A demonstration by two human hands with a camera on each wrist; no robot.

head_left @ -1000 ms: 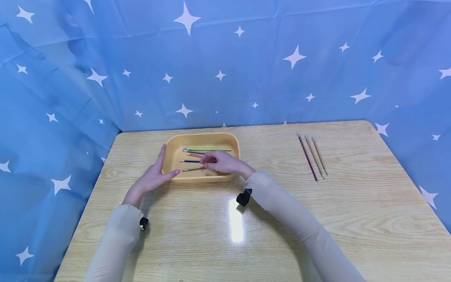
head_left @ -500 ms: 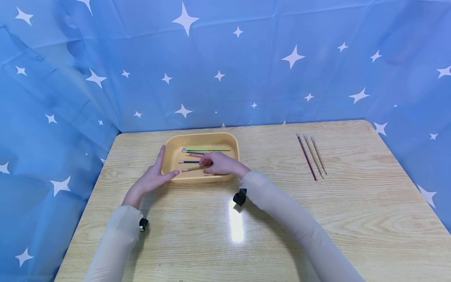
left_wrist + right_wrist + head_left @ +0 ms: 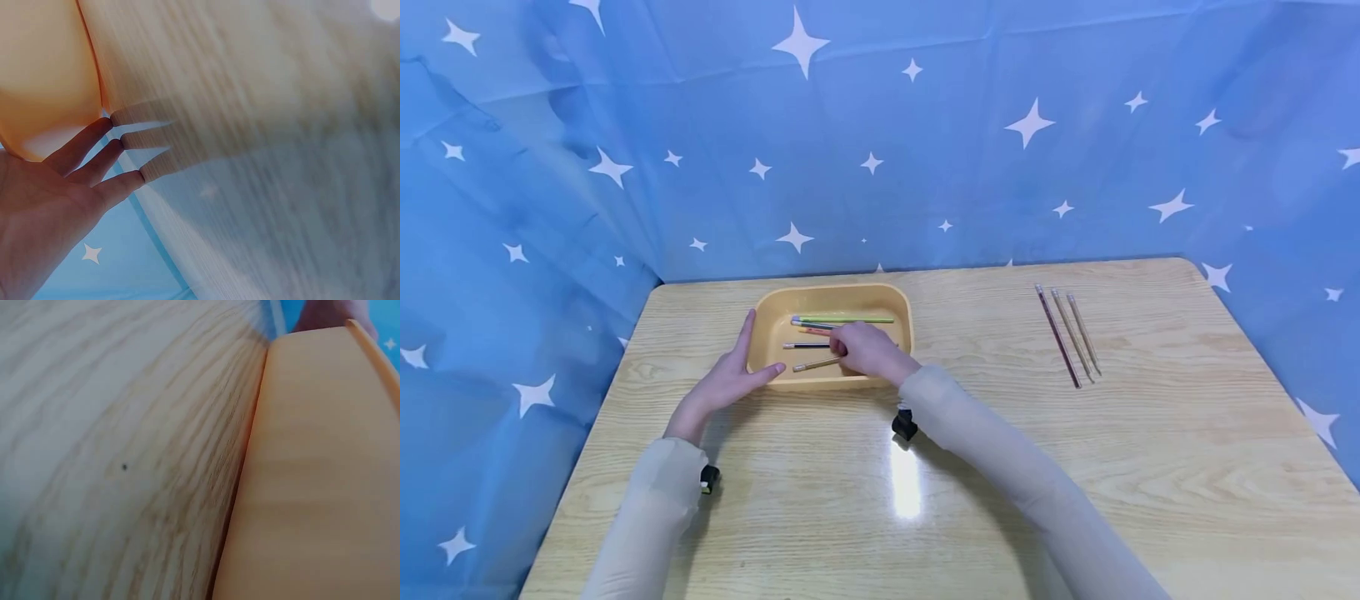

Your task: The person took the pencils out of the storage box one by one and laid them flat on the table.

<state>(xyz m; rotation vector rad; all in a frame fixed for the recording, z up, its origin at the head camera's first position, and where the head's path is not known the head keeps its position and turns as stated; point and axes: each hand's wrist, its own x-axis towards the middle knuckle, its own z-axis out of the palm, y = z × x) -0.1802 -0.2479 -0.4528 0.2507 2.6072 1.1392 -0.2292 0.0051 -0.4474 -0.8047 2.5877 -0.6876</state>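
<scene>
A shallow yellow-orange tray (image 3: 895,310) sits near the table's back edge with several pencils in it. My left hand (image 3: 722,385) spans the tray's left front corner, fingers straight along the left side and thumb at the front rim; the left wrist view shows its extended fingers (image 3: 94,165) beside the tray wall (image 3: 44,62). Inside the tray my right hand (image 3: 867,350), fingers curled, pinches a gold pencil (image 3: 817,364) whose pale end points left. Behind it lie a dark pencil (image 3: 806,346), an orange-red pencil (image 3: 813,332) and a green pencil (image 3: 868,320). The right hand covers some pencil ends.
To the right on the wooden table (image 3: 1187,433) lie a dark red pencil (image 3: 1058,337) and two gold pencils (image 3: 1072,336), side by side. A blue star-patterned curtain (image 3: 925,125) stands behind the table. The tray's outer wall (image 3: 312,475) fills the right wrist view's right side.
My right hand has moved slightly left and toward me, and its fingers now pinch the gold pencil, which has shifted a little. The left hand stays at the tray's corner.
</scene>
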